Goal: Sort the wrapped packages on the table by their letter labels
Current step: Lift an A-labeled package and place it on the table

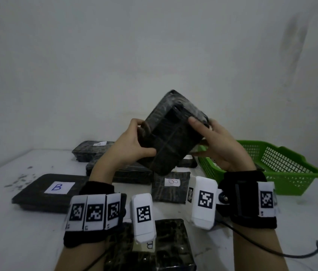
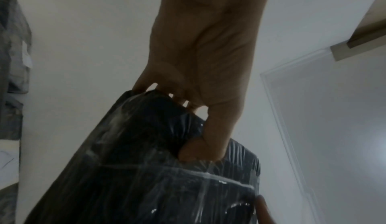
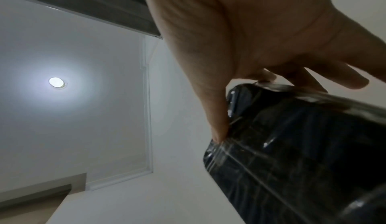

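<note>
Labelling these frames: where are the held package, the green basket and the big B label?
held package (image 1: 171, 137), head view, dark underside.
green basket (image 1: 283, 163), head view, mesh wall.
B label (image 1: 59, 187), head view, white paper.

packages (image 1: 46, 192) left on table (image 1: 17, 241); basket (image 1: 283, 169) right; one package (image 1: 171, 132) raised between

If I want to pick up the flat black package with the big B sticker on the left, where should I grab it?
Grab the package with the big B label by its two long edges, probably coming from above. It lies flat on the table, so only thin sides offer a pinch. Its left and near edges look free; other packages sit close behind it.
</note>
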The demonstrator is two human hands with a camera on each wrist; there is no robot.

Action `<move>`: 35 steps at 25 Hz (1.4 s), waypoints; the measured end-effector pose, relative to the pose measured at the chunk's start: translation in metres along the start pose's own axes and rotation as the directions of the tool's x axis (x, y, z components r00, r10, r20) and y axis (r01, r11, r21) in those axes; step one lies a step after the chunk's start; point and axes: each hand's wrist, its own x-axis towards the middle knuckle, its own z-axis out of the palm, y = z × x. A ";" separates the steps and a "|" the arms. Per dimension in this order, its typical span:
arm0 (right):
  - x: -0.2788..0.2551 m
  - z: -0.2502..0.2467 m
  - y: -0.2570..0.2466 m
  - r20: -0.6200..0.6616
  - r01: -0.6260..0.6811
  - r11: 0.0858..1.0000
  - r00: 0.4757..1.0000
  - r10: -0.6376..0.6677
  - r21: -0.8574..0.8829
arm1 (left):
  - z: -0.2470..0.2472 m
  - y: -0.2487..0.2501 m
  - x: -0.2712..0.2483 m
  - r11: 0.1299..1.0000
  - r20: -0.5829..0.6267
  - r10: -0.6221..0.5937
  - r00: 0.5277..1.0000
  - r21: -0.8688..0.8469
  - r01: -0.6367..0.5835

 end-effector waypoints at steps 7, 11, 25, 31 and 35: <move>-0.012 0.012 -0.027 0.237 0.033 0.950 0.970 0.044 -0.311 | -0.051 0.006 -0.015 0.973 0.017 -0.048 0.999 0.226 0.043; -0.007 0.035 -0.040 0.268 0.100 0.668 0.951 0.153 -0.737 | -0.069 0.009 -0.030 0.911 0.048 -0.031 0.998 0.413 0.008; -0.023 0.129 -0.048 0.526 0.377 0.379 0.716 0.459 -0.845 | -0.100 -0.021 -0.085 0.592 0.250 -0.132 0.959 0.796 -0.126; -0.051 0.190 -0.042 0.734 0.705 0.259 0.531 0.424 -0.660 | -0.147 -0.038 -0.158 0.442 0.174 -0.214 0.961 0.895 -0.064; -0.087 0.230 -0.016 0.850 0.780 0.344 0.446 0.281 -0.523 | -0.169 -0.058 -0.199 0.382 0.119 -0.366 0.923 0.923 0.033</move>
